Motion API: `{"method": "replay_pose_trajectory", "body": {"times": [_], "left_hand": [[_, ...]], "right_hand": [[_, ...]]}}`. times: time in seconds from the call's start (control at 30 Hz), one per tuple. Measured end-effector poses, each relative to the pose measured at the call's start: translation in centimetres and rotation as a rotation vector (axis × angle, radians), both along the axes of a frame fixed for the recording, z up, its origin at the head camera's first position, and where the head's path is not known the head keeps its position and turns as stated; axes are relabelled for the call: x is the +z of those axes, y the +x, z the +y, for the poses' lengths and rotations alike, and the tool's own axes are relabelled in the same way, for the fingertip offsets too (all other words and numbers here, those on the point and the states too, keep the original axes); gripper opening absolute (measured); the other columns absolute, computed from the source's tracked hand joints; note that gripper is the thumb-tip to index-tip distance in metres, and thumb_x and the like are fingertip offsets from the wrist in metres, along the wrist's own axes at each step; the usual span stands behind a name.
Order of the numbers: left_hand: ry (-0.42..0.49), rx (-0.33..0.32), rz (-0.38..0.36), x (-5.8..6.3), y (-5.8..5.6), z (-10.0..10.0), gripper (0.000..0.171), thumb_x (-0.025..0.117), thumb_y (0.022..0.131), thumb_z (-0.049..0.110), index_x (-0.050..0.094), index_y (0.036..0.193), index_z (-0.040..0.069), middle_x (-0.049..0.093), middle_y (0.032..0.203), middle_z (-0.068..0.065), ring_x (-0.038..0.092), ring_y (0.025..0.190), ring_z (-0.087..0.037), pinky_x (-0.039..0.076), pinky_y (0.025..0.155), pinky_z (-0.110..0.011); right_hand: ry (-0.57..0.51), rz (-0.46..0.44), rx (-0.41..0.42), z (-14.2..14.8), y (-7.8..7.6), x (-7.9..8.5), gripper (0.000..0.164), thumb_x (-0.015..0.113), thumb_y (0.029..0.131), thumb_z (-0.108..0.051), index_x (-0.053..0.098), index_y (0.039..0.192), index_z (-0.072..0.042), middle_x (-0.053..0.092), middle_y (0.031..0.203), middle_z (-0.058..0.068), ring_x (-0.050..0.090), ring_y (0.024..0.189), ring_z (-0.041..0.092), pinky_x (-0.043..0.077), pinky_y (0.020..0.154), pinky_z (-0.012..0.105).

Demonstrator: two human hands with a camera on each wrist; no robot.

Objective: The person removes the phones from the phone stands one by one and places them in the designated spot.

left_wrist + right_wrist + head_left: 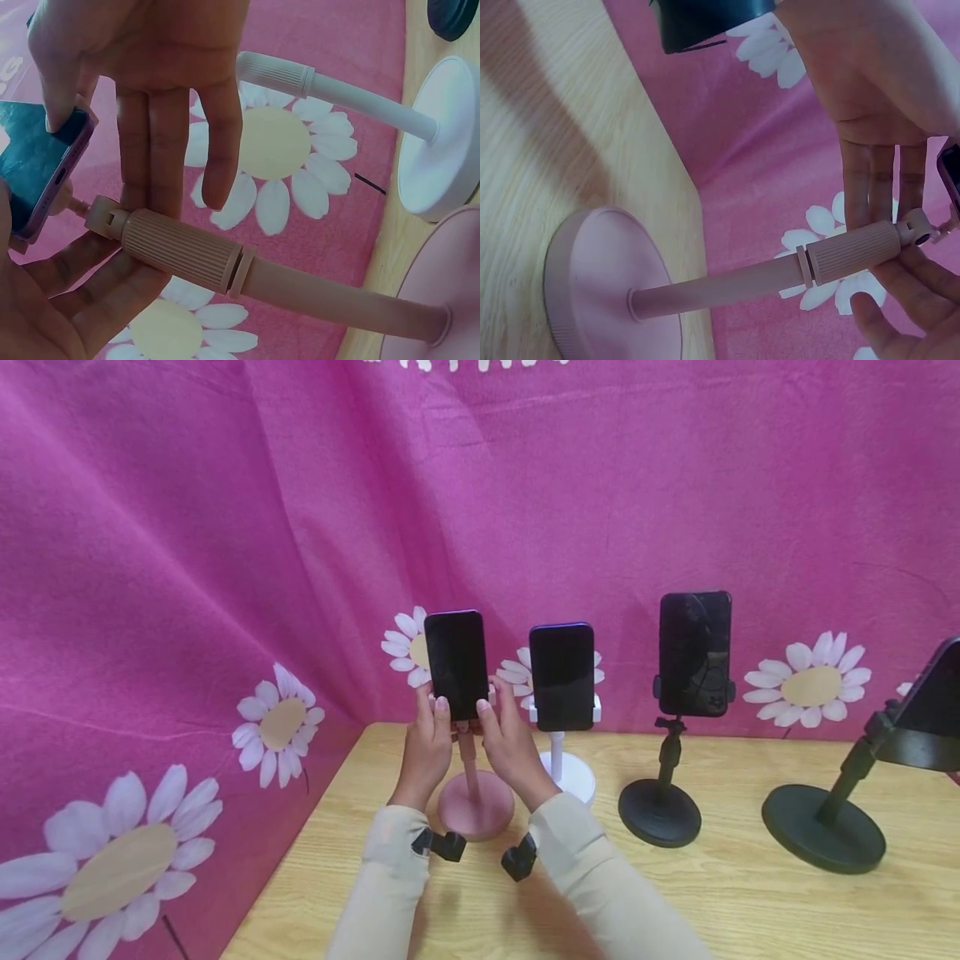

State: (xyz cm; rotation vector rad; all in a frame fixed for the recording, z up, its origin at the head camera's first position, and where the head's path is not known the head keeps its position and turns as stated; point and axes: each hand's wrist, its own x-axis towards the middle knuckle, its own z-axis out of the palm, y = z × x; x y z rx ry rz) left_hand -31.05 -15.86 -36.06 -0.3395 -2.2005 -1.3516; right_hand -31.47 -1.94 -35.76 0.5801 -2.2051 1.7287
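Observation:
Both my hands are at a dark-screened smartphone (457, 660) held upright on a pink phone stand (480, 810). My left hand (429, 747) grips its lower left corner, thumb on the screen. At the lower right corner my right hand (512, 750) does the same, its thumb pressed on the glass. In the left wrist view, fingers of both hands reach behind the stand's ribbed collar (184, 250). The right wrist view shows the pink stem (720, 291) rising from its round base, with only the phone's edge (951, 176) visible.
Beside my right hand, a white stand (573, 777) bears another phone (562, 677). Farther right, a black stand (660, 814) carries a phone (696, 652), and another dark stand (825, 831) holds a tilted one. A pink flowered cloth (600, 510) hangs behind the wooden table (465, 910).

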Motion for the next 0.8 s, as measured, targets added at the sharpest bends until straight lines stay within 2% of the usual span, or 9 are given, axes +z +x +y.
{"method": "replay_pose_trajectory", "body": {"times": [0.1,0.33,0.53,0.8], "left_hand": [[-0.031,0.028,0.016,0.1,0.5,0.1,0.042,0.034,0.105,0.033,0.029,0.144,0.019,0.062,0.116,-0.016,0.064,0.097,-0.029,0.056,0.077,-0.043],[-0.081,0.058,0.060,-0.2,2.2,0.5,0.032,0.033,0.105,0.031,0.036,0.132,0.014,0.063,0.099,-0.012,0.062,0.087,-0.026,0.054,0.074,-0.042],[-0.130,0.082,0.121,-0.6,3.8,1.0,0.030,0.034,0.104,0.030,0.038,0.129,0.013,0.061,0.083,-0.008,0.060,0.078,-0.023,0.051,0.067,-0.039],[-0.144,0.034,0.166,-0.8,5.6,2.0,0.032,0.035,0.104,0.027,0.035,0.133,0.014,0.063,0.089,-0.007,0.063,0.080,-0.019,0.055,0.068,-0.034]], "right_hand": [[0.004,0.002,0.008,0.2,0.4,0.1,0.042,0.041,0.103,-0.033,0.031,0.144,-0.024,0.052,0.137,0.010,0.056,0.120,0.029,0.048,0.095,0.047],[0.039,-0.018,-0.003,0.9,2.1,-0.1,0.046,0.042,0.103,-0.035,0.030,0.145,-0.023,0.047,0.143,0.011,0.052,0.126,0.029,0.053,0.087,0.046],[0.011,0.003,0.019,1.7,3.9,-0.3,0.040,0.042,0.103,-0.029,0.033,0.142,-0.025,0.057,0.132,0.010,0.063,0.111,0.027,0.055,0.084,0.042],[0.011,-0.010,0.029,3.1,6.0,-0.2,0.041,0.043,0.103,-0.032,0.033,0.142,-0.029,0.058,0.131,0.008,0.066,0.105,0.025,0.055,0.083,0.040]]}}
